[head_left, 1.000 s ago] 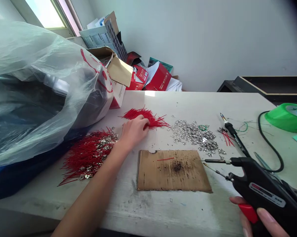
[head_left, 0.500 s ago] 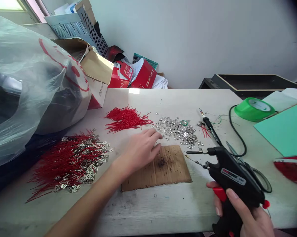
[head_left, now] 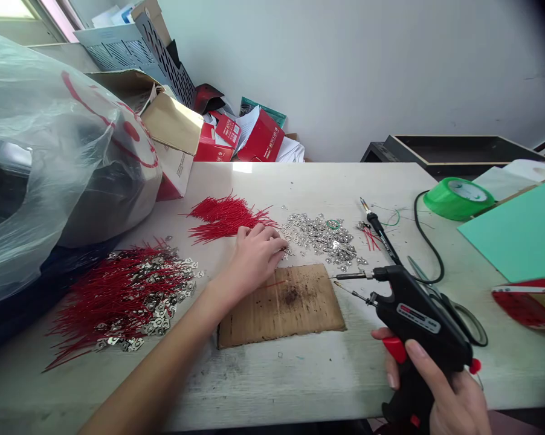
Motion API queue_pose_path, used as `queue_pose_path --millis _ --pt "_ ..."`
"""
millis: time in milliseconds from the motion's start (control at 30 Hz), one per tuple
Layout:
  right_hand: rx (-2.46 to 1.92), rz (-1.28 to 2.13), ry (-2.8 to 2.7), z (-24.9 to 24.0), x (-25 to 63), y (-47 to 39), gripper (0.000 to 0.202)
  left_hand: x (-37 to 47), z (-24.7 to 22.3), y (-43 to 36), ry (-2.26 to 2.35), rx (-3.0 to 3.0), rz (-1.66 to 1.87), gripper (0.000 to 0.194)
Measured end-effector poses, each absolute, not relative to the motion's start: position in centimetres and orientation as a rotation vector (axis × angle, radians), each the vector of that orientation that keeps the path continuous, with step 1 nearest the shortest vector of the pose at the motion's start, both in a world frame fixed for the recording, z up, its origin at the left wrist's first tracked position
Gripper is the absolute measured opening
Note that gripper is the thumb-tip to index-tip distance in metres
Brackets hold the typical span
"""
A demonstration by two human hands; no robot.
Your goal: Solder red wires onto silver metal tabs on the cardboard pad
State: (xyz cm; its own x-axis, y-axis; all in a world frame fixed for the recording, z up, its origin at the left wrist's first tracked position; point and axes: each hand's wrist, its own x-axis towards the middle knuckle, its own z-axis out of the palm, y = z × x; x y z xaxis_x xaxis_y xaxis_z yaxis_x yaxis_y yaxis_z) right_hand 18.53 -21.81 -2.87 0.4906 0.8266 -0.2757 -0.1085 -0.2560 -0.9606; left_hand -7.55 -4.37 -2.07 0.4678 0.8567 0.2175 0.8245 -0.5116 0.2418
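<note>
My left hand (head_left: 257, 257) is closed, fingers bent together, over the back left of a scorched cardboard piece (head_left: 311, 308); what its fingertips hold is too small to name. A red wire (head_left: 275, 283) lies on the cardboard beside it. Past the fingers are loose red wires (head_left: 225, 211) and, to their right, small metal pieces (head_left: 320, 235). My right hand (head_left: 454, 386) grips a black soldering gun (head_left: 424, 320) by its handle, the tip pointing left at the cardboard's right edge. Red wires with metal tabs (head_left: 132, 296) are heaped at the left.
A plastic bag (head_left: 73, 145) bulges over the left side. A soldering iron (head_left: 381, 232) with its cord lies behind the gun. Green tape (head_left: 458, 198), a light green sheet (head_left: 517, 229) and a red packet (head_left: 530, 305) are at the right. Red boxes (head_left: 261, 136) stand behind the table.
My left hand has moved slightly left, its fingers bending more, and the red wire on the cardboard now shows. The view has shifted slightly; my right hand still holds the gun.
</note>
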Motion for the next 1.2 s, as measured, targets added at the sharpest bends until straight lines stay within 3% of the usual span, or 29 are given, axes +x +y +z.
queue_pose_path --millis 367,1200 --pt "-1.561 1.123 -0.601 -5.0 19.9 -22.5 0.044 -7.3 -1.9 -4.4 1.52 2.522 0.435 0.015" --pt "-1.627 1.086 -0.719 -4.9 20.7 -22.3 0.053 -7.0 -1.7 -4.5 1.629 2.427 0.317 0.01"
